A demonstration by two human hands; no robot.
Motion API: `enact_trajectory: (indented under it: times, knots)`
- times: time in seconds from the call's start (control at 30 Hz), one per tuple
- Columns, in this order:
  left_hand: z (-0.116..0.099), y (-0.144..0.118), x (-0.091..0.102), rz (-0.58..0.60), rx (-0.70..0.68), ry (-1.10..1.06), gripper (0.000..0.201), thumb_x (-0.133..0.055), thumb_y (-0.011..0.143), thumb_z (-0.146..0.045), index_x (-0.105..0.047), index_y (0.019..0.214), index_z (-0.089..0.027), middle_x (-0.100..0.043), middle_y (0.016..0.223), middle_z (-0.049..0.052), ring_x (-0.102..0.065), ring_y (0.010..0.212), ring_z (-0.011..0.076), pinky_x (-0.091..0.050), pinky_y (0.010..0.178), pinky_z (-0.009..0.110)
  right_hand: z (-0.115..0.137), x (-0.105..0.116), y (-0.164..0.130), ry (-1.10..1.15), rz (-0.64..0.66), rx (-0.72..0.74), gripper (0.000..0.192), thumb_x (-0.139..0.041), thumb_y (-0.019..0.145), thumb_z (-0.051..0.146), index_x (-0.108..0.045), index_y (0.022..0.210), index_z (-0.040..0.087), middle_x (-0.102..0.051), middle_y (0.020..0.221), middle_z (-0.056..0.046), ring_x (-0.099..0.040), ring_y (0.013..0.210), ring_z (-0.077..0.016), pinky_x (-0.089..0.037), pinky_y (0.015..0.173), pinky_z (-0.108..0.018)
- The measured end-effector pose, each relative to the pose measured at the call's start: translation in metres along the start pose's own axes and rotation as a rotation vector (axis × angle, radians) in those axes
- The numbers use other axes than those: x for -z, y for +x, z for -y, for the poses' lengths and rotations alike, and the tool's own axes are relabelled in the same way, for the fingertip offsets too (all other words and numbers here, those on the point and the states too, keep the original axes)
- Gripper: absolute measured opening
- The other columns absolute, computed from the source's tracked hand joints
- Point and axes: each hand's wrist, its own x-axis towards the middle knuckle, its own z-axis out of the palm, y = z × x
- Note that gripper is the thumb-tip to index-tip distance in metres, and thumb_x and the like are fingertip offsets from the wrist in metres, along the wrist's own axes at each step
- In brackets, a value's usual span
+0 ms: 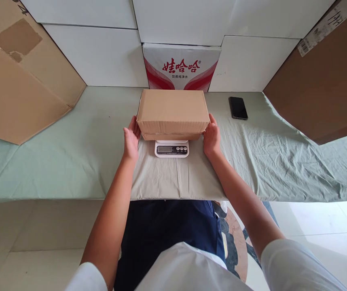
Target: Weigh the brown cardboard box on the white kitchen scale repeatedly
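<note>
Item: plain brown rectangular cardboard box (172,111), lid closed, resting flat on a small white digital kitchen scale (171,148) whose display and buttons stick out from under its near edge, presumably so the reading stays visible. Left hand (131,139) lies flat against the box's left end, fingers (135,126) extended and open along the side; right hand (211,138) mirrors it on the right end, fingers likewise straight and pressed to the cardboard, not curled under it. The two palms bracket the box from either side, apparently to keep it centred and level on the narrow platform. Scale stands on a surface draped in a pale green wrinkled cloth (70,161), near its front edge. Behind the box: a white carton with red printed characters (181,66), set against a wall of white panels (100,56). To the right, well apart: a black smartphone (238,108) lying face up. Large brown flattened cardboard sheets lean at left (15,81) and right (328,89).
</note>
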Motion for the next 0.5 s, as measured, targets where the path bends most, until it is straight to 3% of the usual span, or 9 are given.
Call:
enact_trajectory:
  times: [0.17, 0.5]
  knots:
    - [-0.0005, -0.0008, 0.0001, 0.029, -0.002, 0.022, 0.092, -0.040, 0.080, -0.096, -0.062, 0.145, -0.034, -0.048, 0.168, 0.006, -0.034, 0.163, 0.0344, -0.032, 0.134, 0.054, 0.0032, -0.0022, -0.0029, 0.014, -0.007, -0.004, 0.064, -0.057, 0.083, 0.071, -0.058, 0.138, 0.039, -0.053, 0.165, 0.003, -0.043, 0.159, -0.0293, -0.034, 0.131, -0.055]
    - [-0.0002, -0.0002, -0.0009, 0.025, -0.019, 0.014, 0.091, -0.043, 0.080, -0.095, -0.065, 0.142, -0.032, -0.055, 0.163, 0.009, -0.039, 0.160, 0.0361, -0.036, 0.131, 0.055, 0.0083, -0.0064, -0.0053, 0.022, -0.003, -0.020, 0.063, -0.054, 0.083, 0.068, -0.060, 0.137, 0.037, -0.058, 0.160, 0.001, -0.046, 0.156, -0.0299, -0.033, 0.130, -0.057]
